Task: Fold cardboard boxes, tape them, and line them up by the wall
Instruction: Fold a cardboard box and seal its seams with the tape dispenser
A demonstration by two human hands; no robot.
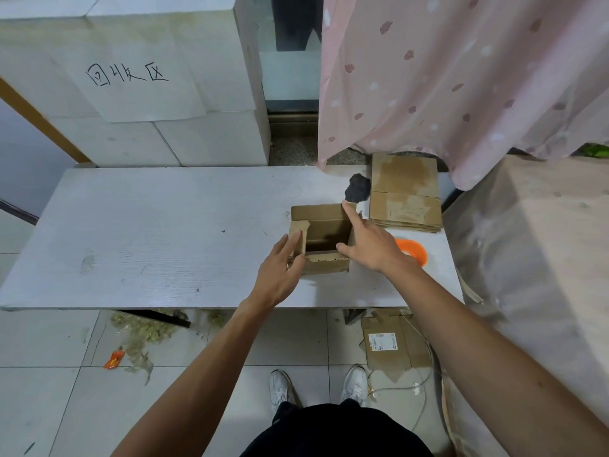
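Floor level: white shoes (354, 384) on pale tiles. To the right of them lies a flattened cardboard sheet (392, 357) with a white shipping label (382, 341); its print is too small to read. An orange wrapper (113, 359) lies to the left among scattered litter.

Counter (148, 232), white, wood-grain surface. The cardboard box (326, 267) stands on it right of centre, top open, interior visible. Left grip (280, 275): a bare hand, fingers straight, pressing flat against the box's torn left flap; nothing clasped. Right grip (365, 245): also spread open, thumb on the near right corner, index finger reaching to the far right corner; nothing clasped either.

Just behind the right wrist sits an orange tape roll (413, 252), partly hidden. Further back, at the counter's far right, is a stack of flat cardboard (405, 196), beside a dark chipped patch (357, 188) in the surface.

Beyond the counter: white blocks (131, 143) carrying a paper sign (131, 94), handwritten "回收区". A pink leaf-print curtain (461, 77) hangs to the right.
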